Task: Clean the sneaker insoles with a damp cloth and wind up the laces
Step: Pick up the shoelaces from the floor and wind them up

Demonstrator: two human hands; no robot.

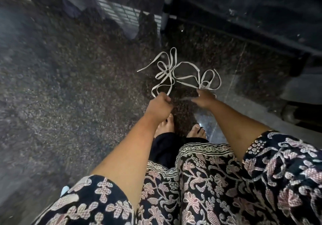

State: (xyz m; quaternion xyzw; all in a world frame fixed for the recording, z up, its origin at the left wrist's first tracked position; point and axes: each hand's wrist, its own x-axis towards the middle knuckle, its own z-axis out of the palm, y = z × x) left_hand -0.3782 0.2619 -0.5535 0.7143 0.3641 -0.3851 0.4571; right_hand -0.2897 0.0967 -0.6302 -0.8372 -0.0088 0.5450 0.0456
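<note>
Lace-winding time: left hand [159,106] and right hand [204,99], each grip clamped on the tangled flat white shoelaces [167,73]; next, I'd say, tease out that tangle

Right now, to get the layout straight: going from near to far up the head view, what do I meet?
Patterned dress → bare feet → left hand and right hand, about level → white laces, held by both hands → pale upright post.

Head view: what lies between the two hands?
Between left hand and right hand, each holding the white laces: speckled stone floor and a faint blurred streak, perhaps lace; head view.
</note>
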